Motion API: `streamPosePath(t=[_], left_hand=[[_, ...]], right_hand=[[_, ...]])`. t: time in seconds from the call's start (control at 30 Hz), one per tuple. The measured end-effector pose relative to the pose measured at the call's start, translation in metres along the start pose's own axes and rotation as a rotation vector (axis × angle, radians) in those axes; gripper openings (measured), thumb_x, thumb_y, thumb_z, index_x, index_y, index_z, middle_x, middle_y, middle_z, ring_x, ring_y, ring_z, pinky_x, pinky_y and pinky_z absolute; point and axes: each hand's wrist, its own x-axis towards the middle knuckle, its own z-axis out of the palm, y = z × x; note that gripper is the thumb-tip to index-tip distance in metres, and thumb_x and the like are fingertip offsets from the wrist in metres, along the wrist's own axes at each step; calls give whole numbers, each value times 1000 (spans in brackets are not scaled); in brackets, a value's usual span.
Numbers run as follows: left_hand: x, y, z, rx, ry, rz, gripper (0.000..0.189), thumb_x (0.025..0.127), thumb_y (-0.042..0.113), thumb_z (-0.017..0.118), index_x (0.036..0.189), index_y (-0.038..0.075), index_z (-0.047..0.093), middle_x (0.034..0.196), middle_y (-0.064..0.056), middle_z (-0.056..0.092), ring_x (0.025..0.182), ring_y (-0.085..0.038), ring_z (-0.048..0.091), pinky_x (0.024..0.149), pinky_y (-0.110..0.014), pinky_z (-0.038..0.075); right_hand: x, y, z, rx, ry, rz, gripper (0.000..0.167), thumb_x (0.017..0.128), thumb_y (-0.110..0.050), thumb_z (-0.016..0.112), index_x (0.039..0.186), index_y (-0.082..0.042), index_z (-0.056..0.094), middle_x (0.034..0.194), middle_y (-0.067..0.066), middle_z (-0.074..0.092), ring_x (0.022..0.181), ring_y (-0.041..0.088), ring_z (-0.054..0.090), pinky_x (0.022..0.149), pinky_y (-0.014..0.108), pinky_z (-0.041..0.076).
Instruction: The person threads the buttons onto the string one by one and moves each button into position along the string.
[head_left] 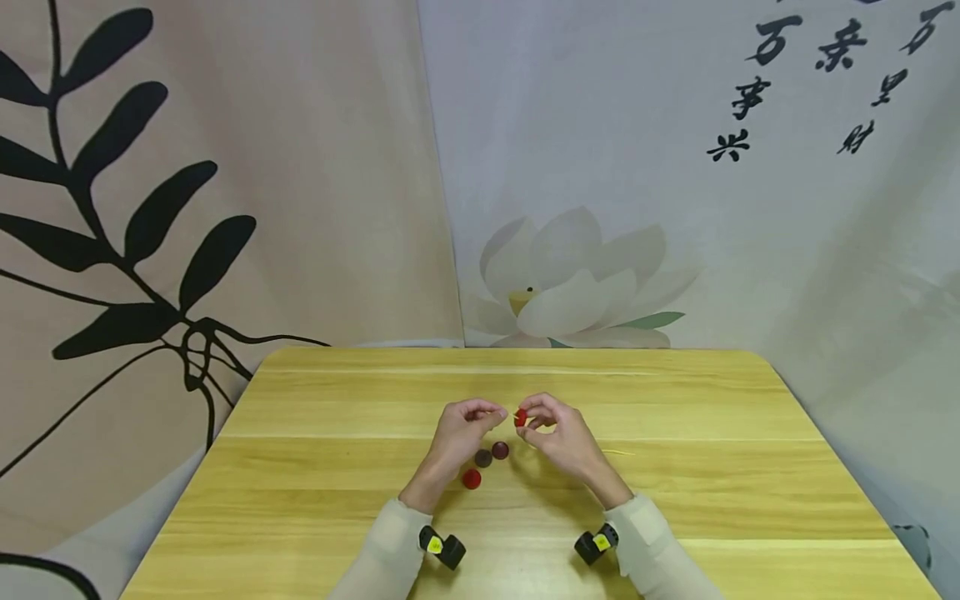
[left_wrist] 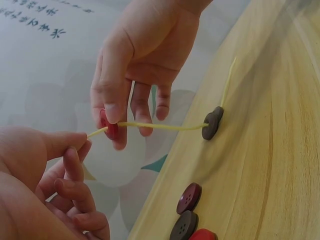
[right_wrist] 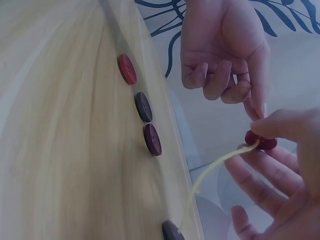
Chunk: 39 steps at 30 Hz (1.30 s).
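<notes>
My right hand (head_left: 566,442) pinches a red button (left_wrist: 109,125) between thumb and fingers, raised above the table. A yellow cord (left_wrist: 155,126) passes through this button. My left hand (head_left: 461,433) pinches the short end of the cord on the near side of the button in the left wrist view. Farther along, the cord runs through a dark button (left_wrist: 212,123), whose cord tail sticks out beyond it. On the table between my hands lie a maroon button (head_left: 500,450), a dark grey-brown button (head_left: 483,458) and another red button (head_left: 471,478), close together in a slanting row.
The wooden table (head_left: 300,467) has light grain and rounded far corners. Behind it hangs a pale cloth backdrop (head_left: 337,167) with a printed plant, a lotus and characters. Each wrist wears a small black camera, the left one (head_left: 450,550) near the row of buttons.
</notes>
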Motion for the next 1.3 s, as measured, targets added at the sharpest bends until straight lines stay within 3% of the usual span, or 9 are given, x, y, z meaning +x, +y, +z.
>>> streamPosePath(t=[0.37, 0.53, 0.77, 1.3], left_hand=[[-15, 21, 1, 2, 4, 9, 17, 94, 15, 68, 100, 0, 73, 82, -1, 59, 81, -26, 53, 69, -28, 41], [-9, 14, 0, 9, -4, -1, 17, 94, 15, 68, 100, 0, 73, 82, -2, 58, 81, -28, 52, 69, -29, 40], [0, -1, 0, 14, -8, -16, 20, 93, 23, 71, 102, 5, 74, 84, 0, 57, 80, -20, 50, 69, -30, 40], [-3, 1, -2, -17, -15, -2, 22, 90, 28, 74, 98, 8, 75, 83, -1, 58, 77, -17, 50, 70, -30, 41]], right_hand=[[0, 7, -4, 42, -42, 16, 26, 87, -2, 71, 110, -10, 62, 101, 12, 74, 93, 23, 67, 90, 55, 49], [0, 8, -5, 45, -48, 17, 26, 86, -1, 71, 109, -11, 62, 100, 8, 75, 95, 24, 67, 92, 57, 48], [-3, 9, -6, 2, -51, 22, 26, 87, -6, 73, 109, -14, 63, 100, -1, 74, 99, 22, 67, 96, 60, 43], [-3, 12, -6, -44, -19, 52, 26, 84, -8, 77, 107, -17, 66, 103, -4, 71, 107, 24, 64, 99, 55, 42]])
